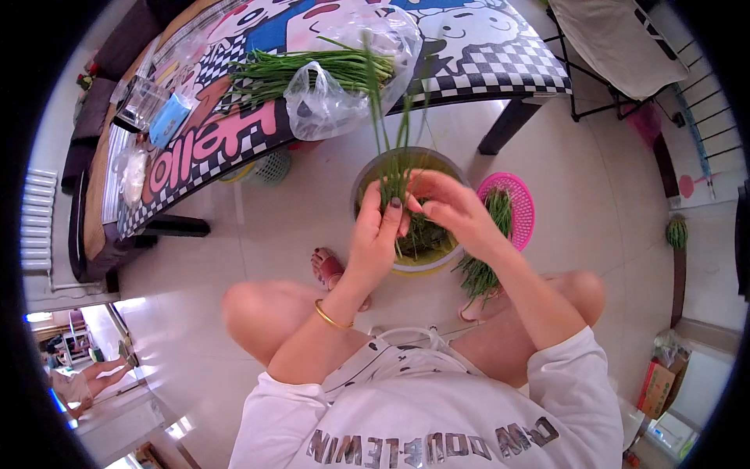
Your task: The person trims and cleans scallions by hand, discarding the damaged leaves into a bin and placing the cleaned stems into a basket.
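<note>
My left hand (377,230) is closed around a small bunch of green chives (394,144), whose long leaves point up and away from me. Beside it, my right hand (453,205) has its fingers bent and pinched at the lower part of the same bunch; its fingertips are partly hidden. Both hands are over a grey bin (366,176) on the floor, with plant scraps (426,238) inside. Just right of the bin, a pink basket (527,205) holds more chives (498,211), some hanging over its near edge.
On the low table (500,66) ahead, a large pile of chives (305,70) lies partly in a clear plastic bag (332,105). A blue tissue pack (169,121) is at the table's left. A folding chair (617,47) stands at the far right.
</note>
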`<move>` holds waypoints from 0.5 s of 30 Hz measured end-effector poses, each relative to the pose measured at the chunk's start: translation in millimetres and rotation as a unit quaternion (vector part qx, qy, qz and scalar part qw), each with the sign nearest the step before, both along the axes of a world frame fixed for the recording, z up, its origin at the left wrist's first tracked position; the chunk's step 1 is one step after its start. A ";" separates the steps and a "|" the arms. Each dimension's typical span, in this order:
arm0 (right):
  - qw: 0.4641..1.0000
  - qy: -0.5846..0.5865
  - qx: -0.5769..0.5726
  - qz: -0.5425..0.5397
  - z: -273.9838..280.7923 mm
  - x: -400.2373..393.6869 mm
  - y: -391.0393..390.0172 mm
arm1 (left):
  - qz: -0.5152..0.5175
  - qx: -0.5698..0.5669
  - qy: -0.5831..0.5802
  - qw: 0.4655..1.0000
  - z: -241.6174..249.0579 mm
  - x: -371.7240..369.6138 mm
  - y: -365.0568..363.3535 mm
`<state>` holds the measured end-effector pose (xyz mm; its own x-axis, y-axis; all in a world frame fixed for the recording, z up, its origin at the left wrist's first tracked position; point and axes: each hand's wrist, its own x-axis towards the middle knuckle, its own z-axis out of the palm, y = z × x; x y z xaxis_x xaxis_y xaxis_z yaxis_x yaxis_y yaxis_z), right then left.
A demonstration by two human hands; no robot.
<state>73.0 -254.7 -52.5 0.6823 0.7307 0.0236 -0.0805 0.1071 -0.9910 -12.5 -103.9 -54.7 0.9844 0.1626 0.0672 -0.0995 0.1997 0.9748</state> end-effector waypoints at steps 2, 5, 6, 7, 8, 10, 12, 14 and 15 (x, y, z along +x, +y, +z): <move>0.997 0.058 0.047 -0.020 13.4 5.6 -1.6 | -0.020 0.009 0.039 0.999 -3.5 -6.6 -6.1; 0.991 0.108 0.070 -0.033 27.1 10.1 -1.0 | -0.056 0.015 0.063 0.996 -15.3 -19.5 -13.5; 0.990 0.118 0.071 -0.035 26.4 11.1 -0.5 | -0.067 0.019 0.067 0.995 -20.9 -23.5 -15.3; 0.989 0.128 0.071 -0.036 25.7 11.5 0.1 | -0.076 0.023 0.070 0.994 -26.0 -27.3 -16.9; 0.988 0.133 0.074 -0.036 26.0 11.4 1.0 | -0.080 0.009 0.070 0.994 -30.3 -30.2 -19.1; 0.986 0.142 0.082 -0.034 26.9 10.2 3.0 | -0.077 -0.020 0.070 0.994 -38.4 -36.4 -21.3; 0.988 0.131 0.072 -0.039 21.8 6.7 3.3 | -0.057 -0.029 0.073 0.995 -35.8 -39.9 -20.8; 0.991 0.116 0.048 -0.042 18.6 2.9 2.5 | -0.021 -0.019 0.076 0.997 -29.3 -40.9 -18.0; 0.993 0.107 0.030 -0.045 17.8 0.8 0.5 | -0.010 -0.011 0.069 0.997 -27.9 -40.4 -15.0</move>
<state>73.8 -254.2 -34.7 0.7383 0.6688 -0.0878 -0.2763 0.1811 -0.9439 -52.9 -119.0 -82.6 0.9870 0.1431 -0.0736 0.0405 0.2219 0.9742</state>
